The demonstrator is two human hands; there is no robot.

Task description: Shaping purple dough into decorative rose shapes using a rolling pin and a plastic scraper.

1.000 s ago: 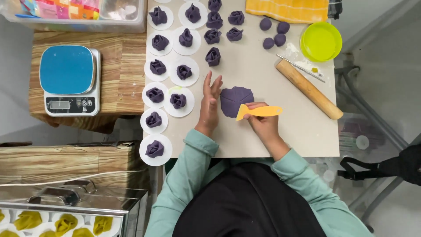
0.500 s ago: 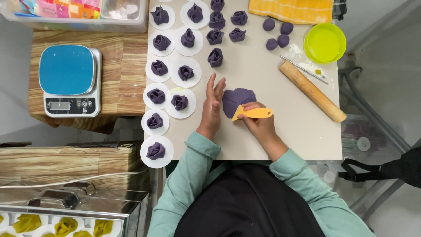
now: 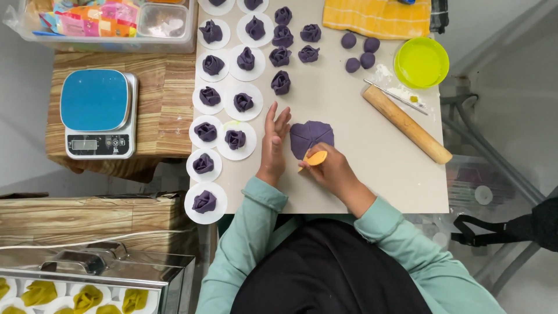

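A flat purple dough disc [image 3: 311,136] with cut lines lies on the grey work board [image 3: 372,168]. My right hand [image 3: 328,171] grips a yellow plastic scraper [image 3: 315,158], whose edge presses into the disc's lower edge. My left hand [image 3: 273,145] rests flat on the board just left of the disc, fingers spread and holding nothing. Several folded purple dough flowers, such as one [image 3: 235,139] on a white paper round, sit to the left of that hand.
A wooden rolling pin [image 3: 407,123] lies diagonally at right, below a lime-green bowl [image 3: 421,61]. Purple dough balls [image 3: 359,52] and a yellow cloth [image 3: 376,16] are at the back. A blue kitchen scale [image 3: 97,113] stands on a wooden box at left.
My right hand has turned the scraper from lying flat across the disc to standing on edge at its lower rim. My left hand stays beside the disc.
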